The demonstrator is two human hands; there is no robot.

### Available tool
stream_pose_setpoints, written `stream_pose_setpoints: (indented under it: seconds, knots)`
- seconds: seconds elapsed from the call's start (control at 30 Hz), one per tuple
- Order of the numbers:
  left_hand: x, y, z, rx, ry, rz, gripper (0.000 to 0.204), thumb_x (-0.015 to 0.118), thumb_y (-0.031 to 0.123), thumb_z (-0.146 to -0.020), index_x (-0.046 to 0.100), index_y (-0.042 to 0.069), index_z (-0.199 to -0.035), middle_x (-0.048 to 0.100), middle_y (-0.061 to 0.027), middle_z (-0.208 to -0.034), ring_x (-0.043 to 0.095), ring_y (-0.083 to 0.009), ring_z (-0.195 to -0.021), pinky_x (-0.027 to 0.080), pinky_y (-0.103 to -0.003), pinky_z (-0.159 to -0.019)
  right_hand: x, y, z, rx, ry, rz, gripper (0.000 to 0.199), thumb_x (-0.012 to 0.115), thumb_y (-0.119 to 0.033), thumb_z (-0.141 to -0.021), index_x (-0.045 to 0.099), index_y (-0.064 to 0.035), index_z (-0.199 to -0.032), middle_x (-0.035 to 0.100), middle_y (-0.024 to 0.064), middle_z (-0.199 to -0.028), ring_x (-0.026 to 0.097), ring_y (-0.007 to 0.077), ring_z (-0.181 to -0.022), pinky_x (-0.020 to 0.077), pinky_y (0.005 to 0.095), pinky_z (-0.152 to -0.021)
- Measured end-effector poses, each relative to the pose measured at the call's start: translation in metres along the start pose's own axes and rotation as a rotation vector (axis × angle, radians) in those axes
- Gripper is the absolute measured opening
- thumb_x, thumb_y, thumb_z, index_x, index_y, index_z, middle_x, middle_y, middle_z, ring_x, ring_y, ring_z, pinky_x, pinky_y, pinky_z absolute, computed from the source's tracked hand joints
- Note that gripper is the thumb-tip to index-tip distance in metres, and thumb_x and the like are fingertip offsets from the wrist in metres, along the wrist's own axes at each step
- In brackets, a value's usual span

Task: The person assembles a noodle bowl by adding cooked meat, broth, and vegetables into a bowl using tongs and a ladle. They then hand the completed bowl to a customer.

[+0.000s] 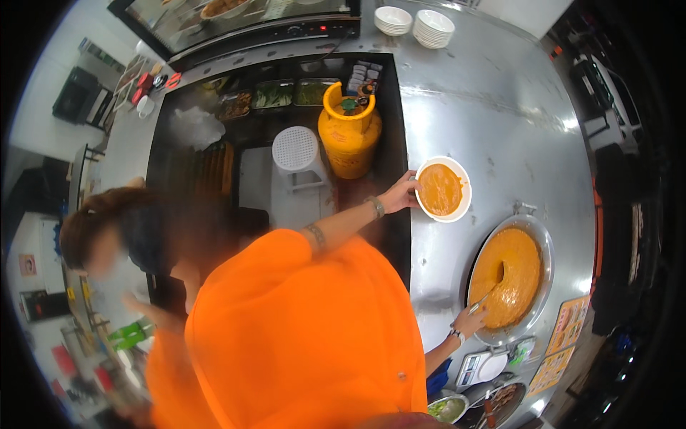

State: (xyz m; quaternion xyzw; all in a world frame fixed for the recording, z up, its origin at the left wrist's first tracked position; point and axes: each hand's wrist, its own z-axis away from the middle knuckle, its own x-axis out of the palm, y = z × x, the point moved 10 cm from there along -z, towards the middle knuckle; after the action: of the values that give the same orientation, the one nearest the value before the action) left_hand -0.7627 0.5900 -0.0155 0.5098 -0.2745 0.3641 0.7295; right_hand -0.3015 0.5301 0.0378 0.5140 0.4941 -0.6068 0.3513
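Observation:
My left hand point(406, 191) grips the near side of a round white bowl point(465, 187), which is filled with thick orange soup point(439, 189). My right hand point(469, 323) is closed on the handle of a ladle point(476, 306). The ladle's head dips into a wide metal pan point(545, 261) of orange soup point(522, 275) and is mostly hidden there. Between bowl and pan lies a short stretch of steel counter point(446, 247). Both of my arms reach out from an orange shirt.
Stacked white bowls point(433, 30) stand on the counter. A kitchen scale point(483, 367), a bowl of greens point(447, 409) and a pan with meat point(504, 400) sit beside the soup pan. A yellow gas cylinder point(350, 139) and white stool point(296, 150) are under the counter. Another person point(100, 222) is at left.

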Motion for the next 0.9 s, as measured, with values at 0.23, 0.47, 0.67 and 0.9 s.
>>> stream_pose_setpoints:
  seconds: [0.23, 0.47, 0.67, 0.9]
  knots:
    - [-0.035, 0.046, 0.037, 0.102, -0.012, 0.074, 0.046, 0.059, 0.021, -0.091, 0.038, 0.018, -0.132, 0.047, -0.0098, -0.129, 0.057, -0.0285, -0.120, 0.053, -0.050, -0.098, -0.047, -0.046, 0.002, -0.085, 0.168, -0.071, 0.042, 0.058, -0.028, -0.097, 0.056, -0.0029, -0.130, 0.059, 0.0274, -0.116, 0.058, 0.0434, -0.107, 0.0458, 0.0514, -0.094]
    - [-0.080, 0.099, 0.055, 0.117, 0.066, -0.020, 0.037, 0.059, 0.018, -0.094, 0.043, 0.018, -0.127, 0.055, -0.0054, -0.121, 0.063, -0.0215, -0.111, 0.056, -0.047, -0.093, -0.011, -0.216, -0.025, -0.379, -0.086, -0.373, 0.031, 0.054, -0.020, -0.102, 0.063, -0.0009, -0.125, 0.070, 0.0156, -0.099, 0.069, 0.0233, -0.086, 0.0547, 0.0342, -0.075]
    - [-0.101, 0.153, 0.033, 0.127, 0.024, -0.064, 0.042, 0.061, 0.020, -0.095, 0.042, 0.014, -0.132, 0.054, -0.0067, -0.121, 0.065, -0.0197, -0.110, 0.058, -0.044, -0.091, 0.063, -0.399, -0.006, -0.529, -0.624, -0.615, 0.037, 0.050, -0.028, -0.106, 0.059, -0.0034, -0.132, 0.067, 0.0141, -0.108, 0.068, 0.0184, -0.081, 0.0550, 0.0304, -0.071]
    - [-0.077, 0.187, -0.032, -0.029, -0.107, -0.122, 0.047, 0.062, 0.019, -0.096, 0.039, 0.009, -0.135, 0.053, -0.0088, -0.123, 0.064, -0.0201, -0.110, 0.058, -0.042, -0.092, 0.117, -0.446, -0.032, -0.022, -0.699, -1.097, 0.058, 0.049, -0.040, -0.105, 0.035, -0.0063, -0.151, 0.055, 0.0145, -0.130, 0.068, 0.0279, -0.097, 0.0581, 0.0383, -0.080]
